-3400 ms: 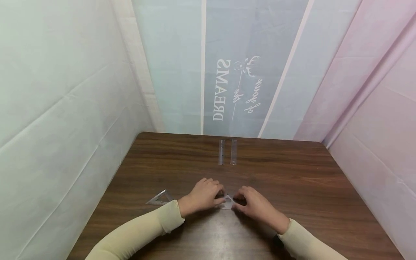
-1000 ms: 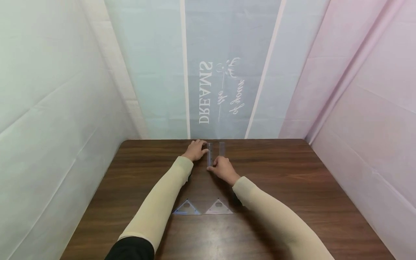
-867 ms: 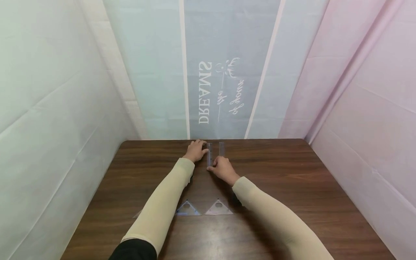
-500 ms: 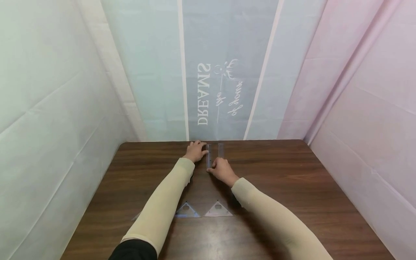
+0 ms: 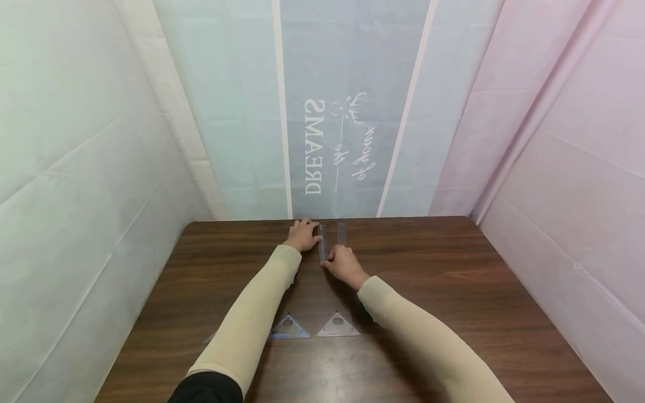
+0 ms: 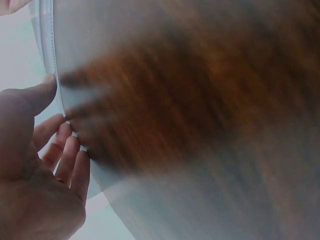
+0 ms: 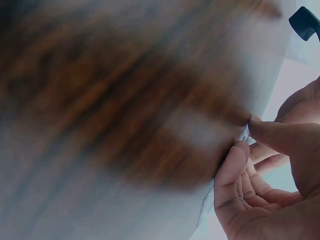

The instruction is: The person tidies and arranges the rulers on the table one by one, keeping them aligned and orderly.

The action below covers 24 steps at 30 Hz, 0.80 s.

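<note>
Near the table's far edge, a clear plastic ruler (image 5: 323, 244) lies lengthwise, its far end tilted slightly left. My left hand (image 5: 302, 235) rests beside its far end, index fingertip and thumb touching the left edge. In the left wrist view, the left fingers (image 6: 66, 156) look relaxed, with tips on the tabletop. My right hand (image 5: 345, 265) pinches the near end between thumb and curled index finger; in the right wrist view, the fingers (image 7: 232, 167) are at the table surface. A second clear ruler (image 5: 342, 232) lies parallel on the right, its near part hidden by my right hand.
Two triangular set squares lie side by side nearer me: a blue-edged one (image 5: 290, 334), partly behind my left sleeve, and a clear one (image 5: 337, 331). A transparent corner (image 5: 209, 338) shows left of that sleeve. A printed curtain (image 5: 332, 67) hangs behind the brown table (image 5: 428, 252).
Since the earliest frame, both hands have left a set square and reached forward to the left ruler. Over the last half second, its far end has shifted slightly left.
</note>
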Each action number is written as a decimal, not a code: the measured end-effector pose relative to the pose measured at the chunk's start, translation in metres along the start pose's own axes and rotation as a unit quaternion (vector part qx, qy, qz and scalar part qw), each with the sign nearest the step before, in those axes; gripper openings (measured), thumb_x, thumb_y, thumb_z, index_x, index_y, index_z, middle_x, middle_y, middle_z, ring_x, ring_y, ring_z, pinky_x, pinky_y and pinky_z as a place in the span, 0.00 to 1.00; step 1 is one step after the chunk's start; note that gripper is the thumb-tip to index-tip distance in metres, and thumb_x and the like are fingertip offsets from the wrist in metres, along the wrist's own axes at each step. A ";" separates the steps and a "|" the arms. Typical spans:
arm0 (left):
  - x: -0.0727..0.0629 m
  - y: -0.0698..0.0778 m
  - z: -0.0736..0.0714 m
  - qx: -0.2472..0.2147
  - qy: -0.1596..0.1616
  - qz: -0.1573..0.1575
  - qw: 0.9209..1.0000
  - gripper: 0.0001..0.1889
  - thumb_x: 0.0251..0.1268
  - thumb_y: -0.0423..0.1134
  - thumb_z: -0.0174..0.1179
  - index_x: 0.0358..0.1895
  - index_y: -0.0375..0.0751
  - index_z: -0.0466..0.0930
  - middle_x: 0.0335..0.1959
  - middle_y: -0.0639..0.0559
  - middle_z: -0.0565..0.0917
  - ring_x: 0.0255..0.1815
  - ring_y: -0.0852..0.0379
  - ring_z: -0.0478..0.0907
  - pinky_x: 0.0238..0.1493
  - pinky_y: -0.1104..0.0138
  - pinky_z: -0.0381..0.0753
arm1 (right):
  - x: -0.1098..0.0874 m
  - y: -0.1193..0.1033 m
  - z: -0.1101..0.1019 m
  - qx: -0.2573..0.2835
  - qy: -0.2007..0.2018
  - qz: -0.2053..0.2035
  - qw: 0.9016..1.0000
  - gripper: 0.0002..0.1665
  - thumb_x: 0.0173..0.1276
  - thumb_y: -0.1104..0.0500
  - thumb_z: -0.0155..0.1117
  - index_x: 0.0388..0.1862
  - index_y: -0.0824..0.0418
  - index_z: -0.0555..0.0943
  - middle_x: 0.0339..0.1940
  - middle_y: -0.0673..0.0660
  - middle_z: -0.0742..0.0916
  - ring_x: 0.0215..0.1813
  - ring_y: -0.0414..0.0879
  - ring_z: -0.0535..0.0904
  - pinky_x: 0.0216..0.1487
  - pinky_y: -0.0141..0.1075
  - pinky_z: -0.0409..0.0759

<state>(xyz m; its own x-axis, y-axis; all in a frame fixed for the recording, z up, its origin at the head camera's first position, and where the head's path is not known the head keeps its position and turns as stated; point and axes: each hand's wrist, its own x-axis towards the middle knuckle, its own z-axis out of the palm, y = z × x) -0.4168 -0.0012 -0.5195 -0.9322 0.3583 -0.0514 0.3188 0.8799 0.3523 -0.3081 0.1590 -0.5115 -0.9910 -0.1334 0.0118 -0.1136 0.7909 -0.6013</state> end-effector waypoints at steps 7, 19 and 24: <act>0.010 -0.007 0.004 -0.015 -0.005 -0.005 1.000 0.26 0.87 0.50 0.54 0.79 0.48 0.72 0.77 0.41 0.70 0.74 0.38 0.67 0.75 0.46 0.67 | -0.001 0.000 -0.001 0.007 -0.010 -0.001 1.000 0.14 0.71 0.58 0.79 0.39 0.65 0.83 0.36 0.58 0.87 0.36 0.48 0.84 0.41 0.44 0.86; -0.004 -0.010 0.002 -0.098 0.012 -0.007 0.995 0.24 0.86 0.46 0.57 0.75 0.39 0.74 0.74 0.37 0.72 0.74 0.36 0.68 0.77 0.47 0.67 | -0.011 -0.002 -0.002 -0.010 -0.013 0.001 1.000 0.14 0.71 0.59 0.79 0.41 0.66 0.82 0.38 0.59 0.88 0.38 0.48 0.83 0.42 0.43 0.86; -0.017 -0.009 -0.005 -0.183 0.020 -0.009 0.983 0.21 0.86 0.42 0.57 0.72 0.33 0.74 0.69 0.34 0.74 0.71 0.37 0.71 0.73 0.48 0.71 | -0.015 -0.003 -0.005 -0.020 -0.015 -0.018 1.000 0.13 0.71 0.60 0.78 0.41 0.67 0.83 0.37 0.59 0.88 0.38 0.49 0.85 0.42 0.44 0.86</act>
<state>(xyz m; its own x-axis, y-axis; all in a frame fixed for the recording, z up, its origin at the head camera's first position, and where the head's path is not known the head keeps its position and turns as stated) -0.4051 -0.0165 -0.5174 -0.9456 0.3243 -0.0268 0.2256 0.7124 0.6645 -0.2929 0.1617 -0.5064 -0.9838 -0.1788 0.0091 -0.1522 0.8089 -0.5679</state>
